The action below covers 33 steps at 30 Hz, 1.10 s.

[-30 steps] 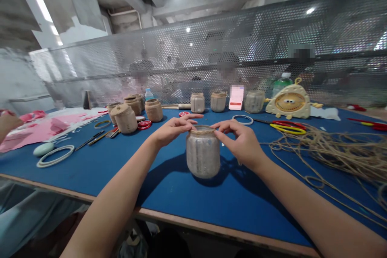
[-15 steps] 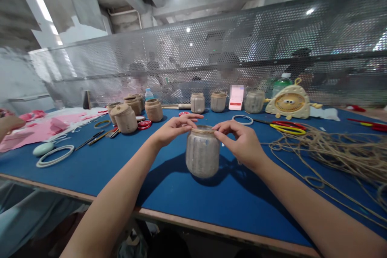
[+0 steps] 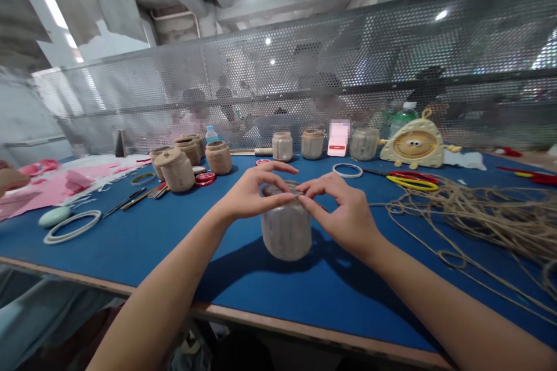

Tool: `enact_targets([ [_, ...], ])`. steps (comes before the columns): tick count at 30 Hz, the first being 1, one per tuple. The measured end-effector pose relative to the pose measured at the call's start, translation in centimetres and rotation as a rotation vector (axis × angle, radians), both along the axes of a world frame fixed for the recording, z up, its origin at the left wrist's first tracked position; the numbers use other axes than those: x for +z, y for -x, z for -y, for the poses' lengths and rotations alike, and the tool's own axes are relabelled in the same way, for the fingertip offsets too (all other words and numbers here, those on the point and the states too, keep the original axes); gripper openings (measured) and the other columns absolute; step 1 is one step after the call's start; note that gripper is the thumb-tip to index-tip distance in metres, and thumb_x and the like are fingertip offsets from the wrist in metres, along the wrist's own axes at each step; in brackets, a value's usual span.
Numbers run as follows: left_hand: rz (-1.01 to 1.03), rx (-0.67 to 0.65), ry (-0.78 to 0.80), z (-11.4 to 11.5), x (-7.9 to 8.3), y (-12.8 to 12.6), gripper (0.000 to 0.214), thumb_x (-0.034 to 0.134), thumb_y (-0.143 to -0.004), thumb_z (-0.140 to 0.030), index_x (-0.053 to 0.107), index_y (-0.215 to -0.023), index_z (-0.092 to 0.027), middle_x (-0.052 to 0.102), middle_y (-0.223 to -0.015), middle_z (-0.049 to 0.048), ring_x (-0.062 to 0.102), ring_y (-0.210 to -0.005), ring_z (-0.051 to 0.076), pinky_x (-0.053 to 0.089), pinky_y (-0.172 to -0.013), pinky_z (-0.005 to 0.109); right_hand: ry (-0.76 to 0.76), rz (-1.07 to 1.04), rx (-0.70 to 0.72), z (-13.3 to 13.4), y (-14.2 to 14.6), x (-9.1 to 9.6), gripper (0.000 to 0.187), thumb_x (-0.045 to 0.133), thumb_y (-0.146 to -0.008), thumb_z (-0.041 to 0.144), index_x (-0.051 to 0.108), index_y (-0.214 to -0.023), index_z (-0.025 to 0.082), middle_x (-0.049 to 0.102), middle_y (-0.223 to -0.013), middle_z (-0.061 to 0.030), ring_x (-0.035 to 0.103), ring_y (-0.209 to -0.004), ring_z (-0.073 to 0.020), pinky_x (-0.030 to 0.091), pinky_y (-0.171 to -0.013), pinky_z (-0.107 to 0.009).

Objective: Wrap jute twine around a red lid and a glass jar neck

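A cloudy greyish glass jar (image 3: 287,235) stands in front of me, tilted slightly, with a brownish band at its neck. My left hand (image 3: 256,191) is closed over the rim, its thumb across the near side and its fingers reaching over the far side. From the right, my right hand (image 3: 342,208) pinches at the same rim, thumb and forefinger close to the left fingertips. Whether a strand lies between the fingertips is too small to tell. A tangled heap of brown twine (image 3: 474,208) lies to the right of my right hand.
Behind stand twine-wrapped jars (image 3: 177,171), further glass jars (image 3: 282,146), a phone (image 3: 338,139) and a yellow fan (image 3: 413,145). Scissors (image 3: 411,181) and a white ring (image 3: 347,170) lie to the right. Pink cloth (image 3: 39,191) and tools (image 3: 124,203) are at left.
My hands have come closer together over the rim, with the left thumb now across its near side. The jar has tipped slightly toward me. The view has shifted a little.
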<state>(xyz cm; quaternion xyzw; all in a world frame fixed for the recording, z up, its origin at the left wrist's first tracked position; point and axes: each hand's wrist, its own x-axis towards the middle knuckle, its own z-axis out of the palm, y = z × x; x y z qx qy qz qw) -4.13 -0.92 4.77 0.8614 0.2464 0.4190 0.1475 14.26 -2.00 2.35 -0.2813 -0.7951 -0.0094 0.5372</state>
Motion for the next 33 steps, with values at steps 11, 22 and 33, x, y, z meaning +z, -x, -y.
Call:
enact_targets([
  [11, 0.004, -0.032, 0.030, -0.38, -0.11, 0.04, 0.026, 0.052, -0.079, -0.029, 0.054, -0.058, -0.014, 0.053, -0.116, 0.0091, 0.047, -0.110, 0.020, 0.030, -0.098, 0.038, -0.123, 0.050, -0.015, 0.24, 0.06, -0.04, 0.009, 0.055, -0.074, 0.018, 0.054, -0.068, 0.023, 0.066, -0.083, -0.0024, 0.057, -0.080, -0.0189, 0.042, -0.082, -0.042],
  [22, 0.020, -0.086, 0.101, -0.67, -0.29, 0.13, 0.027, 0.049, -0.081, -0.030, 0.050, -0.060, -0.014, 0.051, -0.118, 0.0095, 0.045, -0.112, 0.021, 0.030, -0.098, 0.039, -0.138, 0.032, -0.081, 0.17, -0.06, 0.08, 0.010, 0.053, -0.072, 0.016, 0.051, -0.064, 0.021, 0.056, -0.090, -0.0071, 0.053, -0.088, -0.0198, 0.043, -0.079, -0.037],
  [33, 0.019, -0.147, 0.117, -0.77, -0.37, 0.18, 0.028, 0.047, -0.082, -0.030, 0.051, -0.061, -0.014, 0.049, -0.120, 0.0092, 0.044, -0.113, 0.020, 0.032, -0.096, 0.035, -0.057, 0.036, -0.064, -0.16, -0.04, -0.01, 0.011, 0.054, -0.072, 0.016, 0.051, -0.062, 0.020, 0.063, -0.087, -0.0047, 0.056, -0.085, -0.0191, 0.041, -0.082, -0.039],
])
